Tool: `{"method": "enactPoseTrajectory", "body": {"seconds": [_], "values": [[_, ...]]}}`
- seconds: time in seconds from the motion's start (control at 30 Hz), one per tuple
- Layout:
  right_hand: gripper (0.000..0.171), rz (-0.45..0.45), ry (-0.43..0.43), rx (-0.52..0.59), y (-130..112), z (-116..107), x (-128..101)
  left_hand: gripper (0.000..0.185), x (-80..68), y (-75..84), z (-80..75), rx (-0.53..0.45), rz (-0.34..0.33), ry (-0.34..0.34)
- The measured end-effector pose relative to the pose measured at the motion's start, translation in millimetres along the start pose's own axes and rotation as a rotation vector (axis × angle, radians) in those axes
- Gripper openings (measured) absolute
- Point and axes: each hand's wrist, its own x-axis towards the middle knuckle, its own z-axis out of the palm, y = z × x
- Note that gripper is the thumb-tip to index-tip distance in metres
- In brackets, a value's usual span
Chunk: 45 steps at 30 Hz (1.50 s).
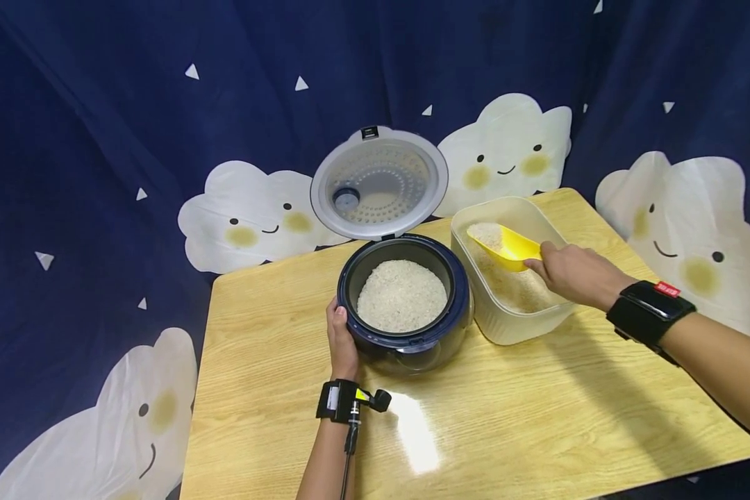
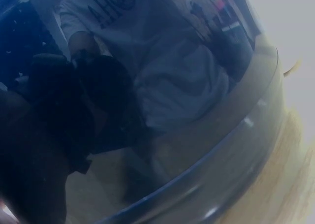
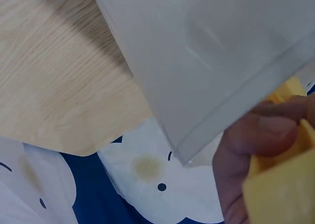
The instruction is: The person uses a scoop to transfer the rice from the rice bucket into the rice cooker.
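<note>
A dark blue rice cooker stands mid-table with its lid swung up and its pot full of raw rice. My left hand holds the cooker's left side; in the left wrist view only the cooker's glossy wall shows, the hand hidden. To the right stands a translucent plastic tub holding rice. My right hand grips the handle of a yellow scoop loaded with rice, above the tub. In the right wrist view, fingers pinch the yellow scoop beside the tub wall.
The wooden table has bare surface in front of the cooker and tub. A dark blue curtain with white cloud faces hangs close behind and around the table. The table's edges fall away at left and right.
</note>
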Motion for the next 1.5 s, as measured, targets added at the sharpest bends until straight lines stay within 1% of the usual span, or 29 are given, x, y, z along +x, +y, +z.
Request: {"method": "enactPoseTrajectory", "body": {"seconds": [0.13,0.27,0.37,0.5,0.63,0.8,0.97,1.2,1.43,1.5], "values": [[0.033,-0.005,0.047,0.002,-2,-1,-4,0.056,0.1,-0.7,-1.9,-0.007,-0.001,0.013],[0.034,0.013,0.048,0.012,-4,-3,-7,0.054,-0.2,-2.8,-4.0,-0.026,-0.010,0.026],[0.034,0.022,0.040,0.014,-6,-5,-11,0.055,-1.6,-3.7,-5.1,-0.015,-0.025,0.026],[0.034,0.015,0.060,-0.013,-9,-10,-16,0.056,-2.4,-3.9,-6.0,-0.010,-0.024,0.015],[0.033,-0.006,0.096,-0.050,-18,-18,-18,0.055,-0.8,-3.1,-6.4,-0.030,0.000,0.015],[0.032,-0.051,0.159,-0.077,-34,-31,-22,0.056,-0.1,-2.9,-6.7,-0.030,-0.002,0.020],[0.031,-0.123,0.218,-0.119,-49,-37,-26,0.058,0.3,-3.3,-6.8,-0.014,-0.011,0.017],[0.032,-0.187,0.214,-0.160,-73,-41,-22,0.057,1.1,-3.1,-5.1,-0.024,-0.012,0.017],[0.035,-0.270,0.257,-0.187,-94,-39,-11,0.058,0.5,-1.5,-1.9,-0.002,-0.018,0.016],[0.036,-0.279,0.251,-0.193,-98,-38,-8,0.059,-0.2,0.2,-0.9,-0.003,-0.015,0.013]]}}
